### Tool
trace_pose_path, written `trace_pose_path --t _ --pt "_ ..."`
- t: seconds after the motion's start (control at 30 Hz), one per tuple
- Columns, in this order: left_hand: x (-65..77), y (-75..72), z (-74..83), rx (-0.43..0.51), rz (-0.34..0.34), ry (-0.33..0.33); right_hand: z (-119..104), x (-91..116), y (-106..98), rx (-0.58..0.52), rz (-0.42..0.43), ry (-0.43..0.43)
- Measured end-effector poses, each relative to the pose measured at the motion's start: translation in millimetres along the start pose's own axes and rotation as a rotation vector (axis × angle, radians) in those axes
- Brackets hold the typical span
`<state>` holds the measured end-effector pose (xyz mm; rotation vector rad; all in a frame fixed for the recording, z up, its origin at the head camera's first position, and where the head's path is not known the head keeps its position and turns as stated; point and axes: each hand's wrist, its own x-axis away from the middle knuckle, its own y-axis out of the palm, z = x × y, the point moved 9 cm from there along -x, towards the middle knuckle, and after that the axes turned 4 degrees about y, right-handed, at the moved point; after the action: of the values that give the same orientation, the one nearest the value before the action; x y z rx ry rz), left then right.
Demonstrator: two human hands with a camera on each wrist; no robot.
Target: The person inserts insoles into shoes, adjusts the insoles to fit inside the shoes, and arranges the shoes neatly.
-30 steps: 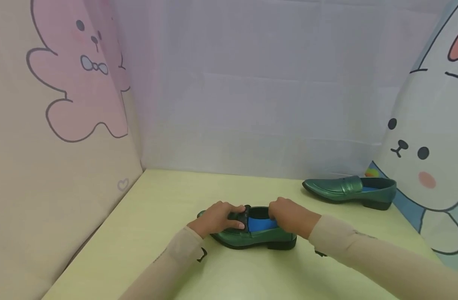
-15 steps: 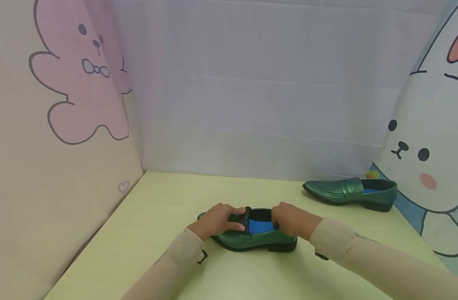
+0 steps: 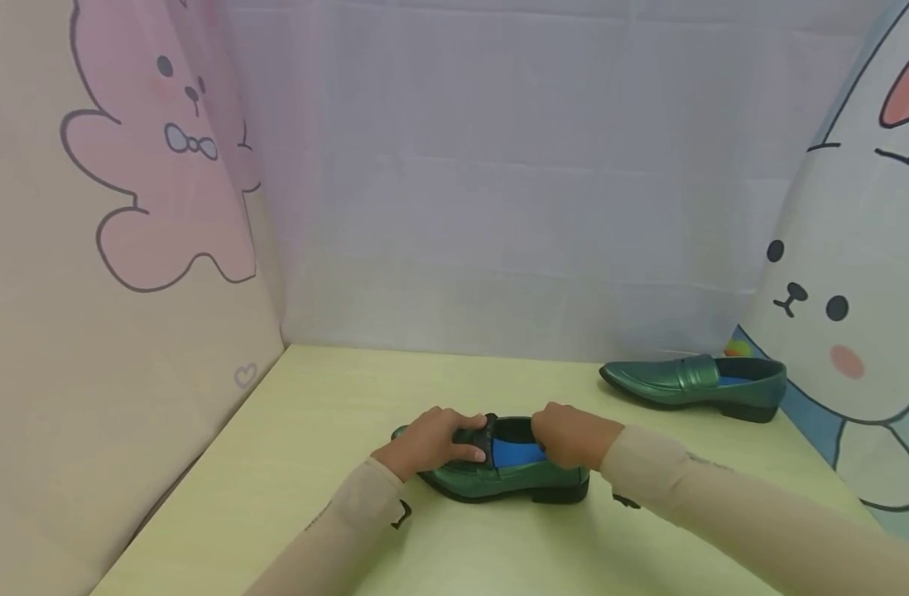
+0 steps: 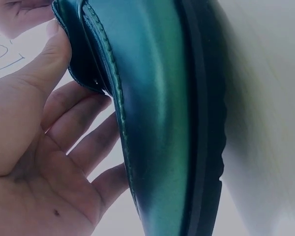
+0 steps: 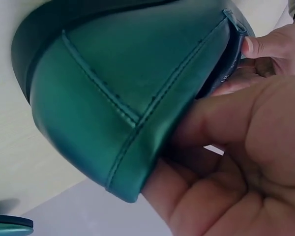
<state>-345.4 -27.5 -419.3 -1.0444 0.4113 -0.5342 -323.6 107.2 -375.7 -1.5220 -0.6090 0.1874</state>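
Note:
A green loafer (image 3: pixel 510 482) with a dark heel lies sole down on the table, its toe to the left. Its opening shows a blue insole (image 3: pixel 512 453). My left hand (image 3: pixel 428 441) grips the loafer over the front, thumb and fingers at either side of its dark tongue (image 3: pixel 488 439). In the left wrist view the thumb is at the tongue's edge and the other fingers lie along the far side. My right hand (image 3: pixel 574 436) reaches into the heel end of the opening with curled fingers. Their tips are hidden inside, so I cannot tell what they hold.
A second green loafer (image 3: pixel 696 381) stands at the back right of the pale yellow table (image 3: pixel 350 372), its toe also to the left. A white cloth (image 3: pixel 462 207) hangs behind the table. Printed cartoon sheets line both sides.
My right hand moved slightly right, then back left along the opening. My left hand keeps its hold, and the loafer stays in place. The head view tilts a little.

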Motion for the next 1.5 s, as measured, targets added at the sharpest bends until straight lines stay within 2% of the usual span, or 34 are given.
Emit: trace_pose_path --t 0.2,0.3,0.5,0.77,0.97,1.17,1.5 --pt "0.3 -1.1 1.0 -0.002 0.011 0.012 -1 -4 0 0.064 -0.031 0.033" --pt "0.8 -0.5 1.0 0.009 0.004 0.003 -1 -4 1 0.051 -0.056 0.041" --pt "-0.3 -3.9 1.8 0.000 0.014 0.029 0 -5 2 0.013 -0.089 0.037" --pt "0.3 -2.5 1.4 0.019 0.003 0.006 1 -7 7 -0.001 -0.098 0.044" --pt "0.8 -1.5 1.0 0.021 0.001 0.009 1 -6 5 0.013 -0.096 0.091" --pt "0.0 -1.7 0.6 0.010 0.012 0.020 3 -8 10 0.020 -0.131 0.132" --pt "0.3 -0.6 0.7 0.026 0.001 0.017 3 -10 15 0.036 -0.161 0.096"
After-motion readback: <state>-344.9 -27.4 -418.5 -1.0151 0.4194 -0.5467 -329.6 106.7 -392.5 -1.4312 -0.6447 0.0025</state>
